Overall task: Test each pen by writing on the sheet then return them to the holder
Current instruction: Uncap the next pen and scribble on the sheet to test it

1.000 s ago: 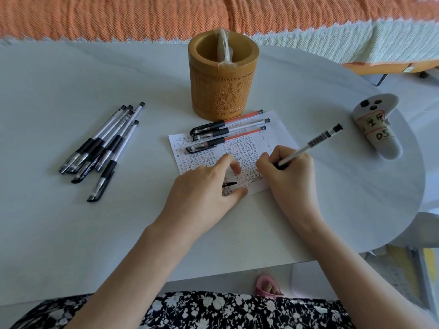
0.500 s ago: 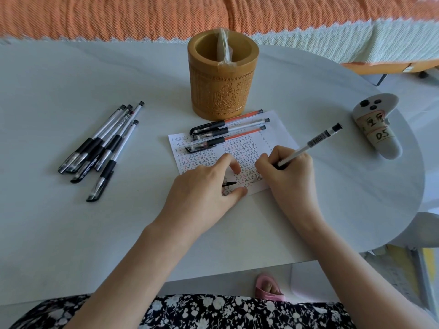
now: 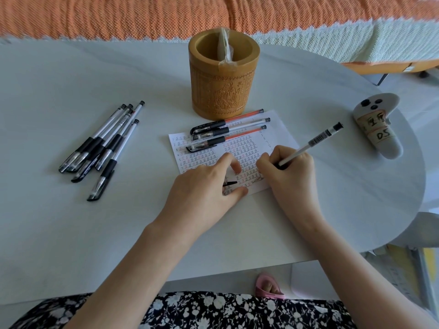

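Five capped black gel pens (image 3: pixel 99 148) are lying in a loose, overlapping bunch at the left of the white table (image 3: pixel 71 233), well apart from everything else; the overlap is making that count slightly uncertain. Toward the middle, one carved bamboo pen holder (image 3: pixel 223 91) is standing upright, with one plastic-wrapped packet (image 3: pixel 224 46) sticking out of it, taped to the near rim. Just in front of the holder, three more capped pens (image 3: pixel 228 128) are lying side by side across the far edge of the single sheet (image 3: pixel 280 131), two with red barrels and one clear. The sheet is lying flat and is carrying rows of small red and black tally characters.

The left hand (image 3: pixel 204 193) is resting palm down on the near left part of the sheet. Its forefinger is stretching out and its thumb is pressing the paper, while the curled fingers are pinching one pen cap (image 3: pixel 230 183), whose black clip is poking out between thumb and forefinger. The right hand (image 3: pixel 289 174) is sitting just beside it, fingers wrapping round one uncapped pen (image 3: pixel 311 144). The barrel is slanting up and to the right and the tip is pointing down at the sheet, though the fingers are hiding whether it is touching. At the far right, one white handheld controller (image 3: pixel 377 134) with three black buttons and two handwritten labels is lying near the table edge.
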`<action>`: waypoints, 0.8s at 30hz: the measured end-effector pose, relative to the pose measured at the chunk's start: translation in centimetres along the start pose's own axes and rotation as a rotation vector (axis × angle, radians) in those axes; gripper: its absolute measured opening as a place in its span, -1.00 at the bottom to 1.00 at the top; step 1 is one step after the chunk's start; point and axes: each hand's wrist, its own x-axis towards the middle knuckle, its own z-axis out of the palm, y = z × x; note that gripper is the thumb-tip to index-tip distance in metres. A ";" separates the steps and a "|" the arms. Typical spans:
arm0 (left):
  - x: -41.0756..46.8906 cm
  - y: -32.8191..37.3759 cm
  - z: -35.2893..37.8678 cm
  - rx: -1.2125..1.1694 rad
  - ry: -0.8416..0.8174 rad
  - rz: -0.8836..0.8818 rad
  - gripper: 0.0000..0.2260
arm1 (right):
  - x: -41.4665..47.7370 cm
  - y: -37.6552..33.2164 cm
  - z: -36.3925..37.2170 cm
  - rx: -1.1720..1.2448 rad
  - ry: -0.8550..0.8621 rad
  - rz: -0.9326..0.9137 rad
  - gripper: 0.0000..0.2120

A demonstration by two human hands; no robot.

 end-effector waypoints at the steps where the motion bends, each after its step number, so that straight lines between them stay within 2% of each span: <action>1: 0.0 0.0 0.0 -0.001 0.000 0.000 -0.74 | 0.0 0.0 0.0 0.000 0.003 -0.001 -0.64; 24: 0.0 0.1 -0.1 0.010 0.000 0.004 -0.73 | 0.0 0.1 0.0 -0.020 -0.003 0.009 -0.64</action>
